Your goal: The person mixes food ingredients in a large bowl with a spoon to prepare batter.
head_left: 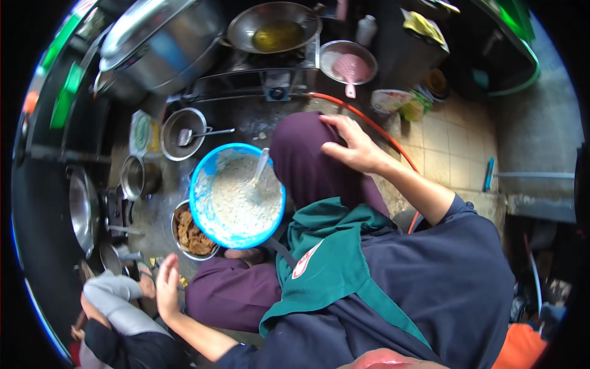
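Observation:
My right hand (353, 142) lies on my raised knee in purple trousers, fingers apart and nothing in it. Beyond my other knee, my left hand (167, 288) is held up in the air, fingers stretched out and holding nothing. Between my legs sits a blue basin (195, 200) of pale, lumpy flour mixture (236, 206). A clear plastic scoop or spoon (262, 165) stands in the mixture, its handle leaning on the rim. Partly under the basin is a metal bowl of brown fried pieces (192, 234). Neither hand touches the basin.
A wok with oil (276, 38) sits on a stove (278, 86), beside a large metal pot (163, 46). Nearby are a bowl with a pink strainer (351, 64), a metal bowl with a spatula (182, 136) and an orange hose (375, 123). Another person (126, 307) sits at lower left.

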The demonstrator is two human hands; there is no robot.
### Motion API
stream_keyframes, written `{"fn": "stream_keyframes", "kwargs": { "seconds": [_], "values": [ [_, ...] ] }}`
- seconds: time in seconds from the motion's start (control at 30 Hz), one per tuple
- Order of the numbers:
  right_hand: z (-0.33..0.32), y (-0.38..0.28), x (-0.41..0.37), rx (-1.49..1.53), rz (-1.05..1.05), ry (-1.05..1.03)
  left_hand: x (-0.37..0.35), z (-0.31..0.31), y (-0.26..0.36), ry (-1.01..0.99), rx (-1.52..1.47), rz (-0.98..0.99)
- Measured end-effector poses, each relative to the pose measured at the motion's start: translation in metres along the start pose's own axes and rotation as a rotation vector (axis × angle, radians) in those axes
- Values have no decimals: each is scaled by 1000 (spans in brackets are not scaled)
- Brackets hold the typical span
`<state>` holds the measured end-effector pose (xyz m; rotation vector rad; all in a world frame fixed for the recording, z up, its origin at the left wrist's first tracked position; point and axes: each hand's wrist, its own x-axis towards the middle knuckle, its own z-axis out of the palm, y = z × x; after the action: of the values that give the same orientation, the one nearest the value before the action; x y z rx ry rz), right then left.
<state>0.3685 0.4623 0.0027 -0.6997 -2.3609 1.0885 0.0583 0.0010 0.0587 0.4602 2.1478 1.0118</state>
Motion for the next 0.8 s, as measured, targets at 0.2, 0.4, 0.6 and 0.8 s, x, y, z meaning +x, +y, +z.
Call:
{"fn": "stream_keyframes", "kwargs": {
  "seconds": [0.2,0.4,0.6,0.8],
  "values": [
    [62,-204,19,804,-997,-737,38,41,140,-31,543,360],
    [103,-287,-53,1192,-1111,-1468,84,102,110,-195,625,483],
    [120,-287,-55,1416,-965,-1621,79,81,92,-233,734,266],
    [119,-302,-45,996,-528,-1921,77,70,76,-176,705,241]
  ]
}}
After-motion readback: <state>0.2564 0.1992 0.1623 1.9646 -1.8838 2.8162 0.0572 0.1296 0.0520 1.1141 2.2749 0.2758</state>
